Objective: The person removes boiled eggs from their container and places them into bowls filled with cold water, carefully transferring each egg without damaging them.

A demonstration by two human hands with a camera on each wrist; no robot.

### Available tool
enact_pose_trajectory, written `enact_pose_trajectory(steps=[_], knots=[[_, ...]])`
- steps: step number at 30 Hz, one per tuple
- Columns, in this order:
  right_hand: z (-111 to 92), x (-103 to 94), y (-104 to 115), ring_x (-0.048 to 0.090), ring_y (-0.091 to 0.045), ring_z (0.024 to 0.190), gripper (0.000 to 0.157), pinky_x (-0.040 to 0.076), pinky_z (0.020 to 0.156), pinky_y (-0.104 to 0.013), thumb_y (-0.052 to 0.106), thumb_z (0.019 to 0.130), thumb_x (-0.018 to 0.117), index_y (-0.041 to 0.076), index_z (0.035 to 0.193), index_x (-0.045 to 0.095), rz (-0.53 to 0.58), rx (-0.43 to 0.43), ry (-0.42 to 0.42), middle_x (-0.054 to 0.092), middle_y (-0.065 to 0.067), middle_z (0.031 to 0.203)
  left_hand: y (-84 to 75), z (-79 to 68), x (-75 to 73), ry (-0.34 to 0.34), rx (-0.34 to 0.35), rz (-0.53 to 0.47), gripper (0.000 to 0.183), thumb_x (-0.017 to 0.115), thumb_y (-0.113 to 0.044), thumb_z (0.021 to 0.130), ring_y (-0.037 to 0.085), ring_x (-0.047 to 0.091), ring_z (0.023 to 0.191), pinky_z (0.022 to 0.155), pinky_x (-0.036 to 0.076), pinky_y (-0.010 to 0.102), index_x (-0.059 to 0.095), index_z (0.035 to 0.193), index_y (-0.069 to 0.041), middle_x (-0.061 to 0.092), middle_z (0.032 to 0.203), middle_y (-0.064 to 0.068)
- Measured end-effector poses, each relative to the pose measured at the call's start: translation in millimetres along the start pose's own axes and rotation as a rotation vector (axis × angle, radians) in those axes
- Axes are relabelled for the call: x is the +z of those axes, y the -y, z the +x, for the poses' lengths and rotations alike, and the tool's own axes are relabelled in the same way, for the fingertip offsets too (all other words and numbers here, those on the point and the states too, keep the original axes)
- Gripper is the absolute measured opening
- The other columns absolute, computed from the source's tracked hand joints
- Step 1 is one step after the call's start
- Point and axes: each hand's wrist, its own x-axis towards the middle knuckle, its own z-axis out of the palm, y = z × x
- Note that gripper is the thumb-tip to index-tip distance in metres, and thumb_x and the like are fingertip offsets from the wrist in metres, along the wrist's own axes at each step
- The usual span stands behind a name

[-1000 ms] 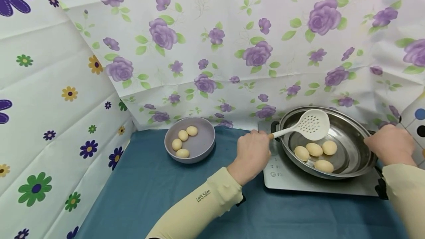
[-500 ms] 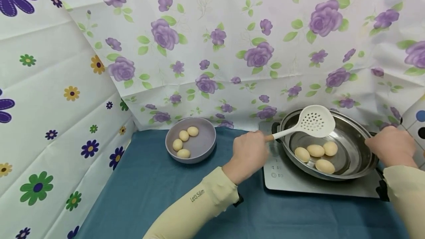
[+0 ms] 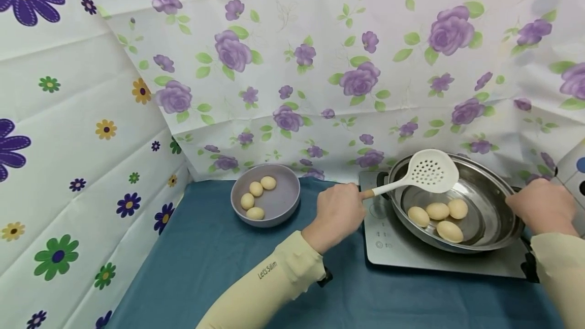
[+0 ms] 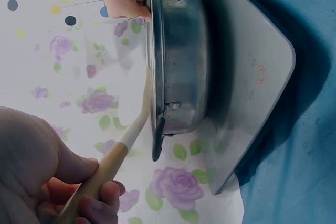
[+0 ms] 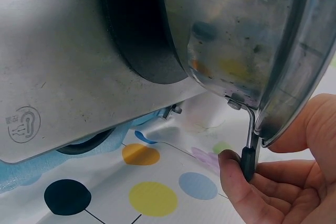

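In the head view my left hand grips the wooden handle of a white perforated skimmer. In the left wrist view, thumb and fingers wrap round that wooden handle. The skimmer's head hangs over the back left part of a wide steel pan, with nothing on it. Several pale eggs lie inside the pan, grouped in its front left. My right hand holds the pan's right side handle; the right wrist view shows fingers and thumb about the black handle and rim.
Beneath the pan is a silver induction cooktop. A grey-purple bowl with several eggs stands to the left, near the back wall. A blue cloth covers the table. Flowered sheets close off the back and left.
My left hand has drawn slightly left with the skimmer, which stays over the pan. The right hand keeps its hold on the handle. The head view has shifted a little.
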Motion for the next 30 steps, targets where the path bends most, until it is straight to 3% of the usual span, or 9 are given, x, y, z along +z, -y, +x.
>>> enact_pose_trajectory(steps=[9,14,30], knots=[[3.8,2.0,-1.4,0.056,-0.04,0.062,0.051,0.044,0.042,-0.039,0.029,0.085,0.057,-0.021,0.092,0.052,-0.001,0.008,-0.019,0.052,-0.034,0.074,2.9,0.9,2.0,-0.018,0.016,0.004,0.028,0.053,-0.036,0.094,0.013,0.033,0.031,0.028,0.022,0.025,0.069,0.081,-0.018,0.047,0.046,-0.002],[3.2,2.3,-0.8,0.056,-0.041,0.062,0.047,0.044,0.043,-0.04,0.027,0.085,0.057,-0.02,0.088,0.054,0.013,0.007,-0.02,0.052,-0.033,0.071,3.6,0.5,1.8,-0.008,0.025,-0.005,0.028,0.053,-0.036,0.094,0.012,0.033,0.031,0.028,0.022,0.025,0.069,0.081,-0.018,0.047,0.045,-0.001],[3.4,1.5,0.1,0.056,-0.043,0.065,0.051,0.044,0.048,-0.043,0.028,0.086,0.056,-0.022,0.094,0.05,0.005,0.002,-0.013,0.052,-0.034,0.075,6.5,1.6,0.4,-0.007,0.006,-0.024,0.029,0.052,-0.037,0.095,0.013,0.031,0.031,0.028,0.022,0.025,0.068,0.078,-0.019,0.044,0.044,-0.001]])
